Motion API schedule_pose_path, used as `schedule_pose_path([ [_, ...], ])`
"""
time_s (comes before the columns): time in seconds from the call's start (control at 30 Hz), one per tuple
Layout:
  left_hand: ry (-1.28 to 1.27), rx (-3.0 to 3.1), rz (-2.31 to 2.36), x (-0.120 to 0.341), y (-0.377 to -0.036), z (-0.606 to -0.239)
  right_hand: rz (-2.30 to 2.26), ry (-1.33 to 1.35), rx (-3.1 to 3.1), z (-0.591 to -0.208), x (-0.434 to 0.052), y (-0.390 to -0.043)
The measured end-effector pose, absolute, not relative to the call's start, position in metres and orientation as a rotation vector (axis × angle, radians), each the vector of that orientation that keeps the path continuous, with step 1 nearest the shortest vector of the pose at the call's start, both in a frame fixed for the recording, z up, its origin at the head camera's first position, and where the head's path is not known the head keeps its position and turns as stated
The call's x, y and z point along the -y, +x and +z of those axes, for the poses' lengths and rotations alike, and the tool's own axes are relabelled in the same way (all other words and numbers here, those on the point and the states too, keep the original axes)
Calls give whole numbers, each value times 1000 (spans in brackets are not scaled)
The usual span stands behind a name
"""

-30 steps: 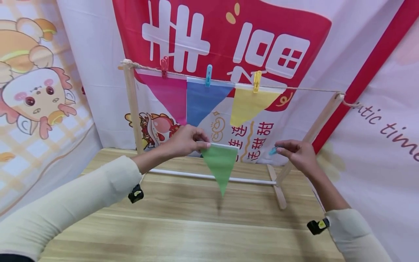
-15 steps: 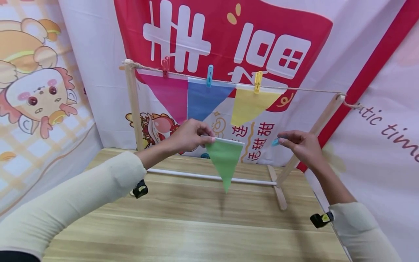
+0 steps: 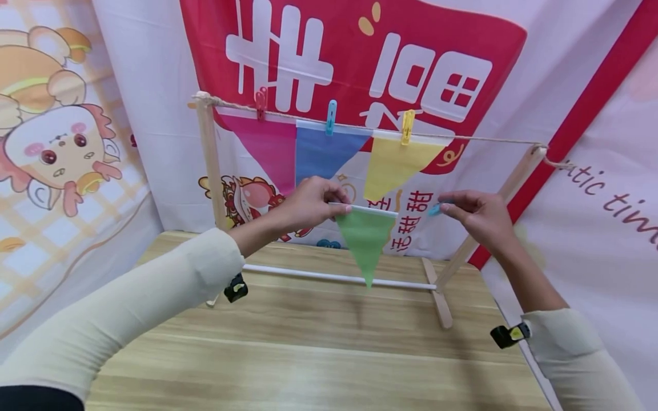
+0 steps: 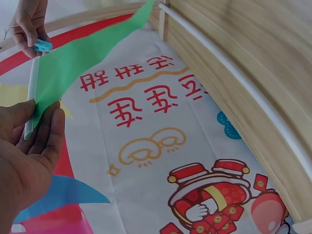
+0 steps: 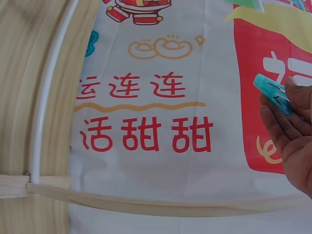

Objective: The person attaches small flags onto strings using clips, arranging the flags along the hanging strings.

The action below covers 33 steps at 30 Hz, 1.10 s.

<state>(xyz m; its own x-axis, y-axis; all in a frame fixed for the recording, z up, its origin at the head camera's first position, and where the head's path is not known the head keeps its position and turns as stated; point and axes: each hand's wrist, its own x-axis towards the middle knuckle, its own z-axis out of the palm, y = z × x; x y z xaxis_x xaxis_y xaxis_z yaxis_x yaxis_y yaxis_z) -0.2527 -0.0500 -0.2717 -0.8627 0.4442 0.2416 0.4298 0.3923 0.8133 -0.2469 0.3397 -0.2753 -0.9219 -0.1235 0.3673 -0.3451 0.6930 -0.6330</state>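
Note:
My left hand [image 3: 312,204] pinches the white-edged top left corner of a green triangular pennant [image 3: 366,235], which hangs point down below the line. A small blue clothespin [image 5: 273,93] sits between the thumb and fingers of my right hand [image 3: 482,221], just right of the pennant and apart from it. Above, a string [image 3: 483,138] carries a pink pennant [image 3: 269,145] under a red clothespin [image 3: 261,104], a blue pennant [image 3: 326,149] under a blue clothespin [image 3: 331,117], and a yellow pennant [image 3: 398,165] under a yellow clothespin [image 3: 408,127].
Two wooden posts [image 3: 208,162] hold the string, joined low down by a white rod [image 3: 313,275]. The frame stands on a wood-grain table [image 3: 308,365]. Right behind it hangs a printed cloth [image 3: 462,34] in red and white. Another patterned cloth [image 3: 46,137] covers the left side.
Both hands have risen toward the string. The left hand has also carried the green pennant to the right, nearer the clothespin in the right hand. The hung pennants stay in place.

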Motion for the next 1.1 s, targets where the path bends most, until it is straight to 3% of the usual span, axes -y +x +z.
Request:
schedule_pose_path([
  [1.1, 805, -2592, 1624, 15, -266, -249, 1098, 408, 2404, -217, -338, -240],
])
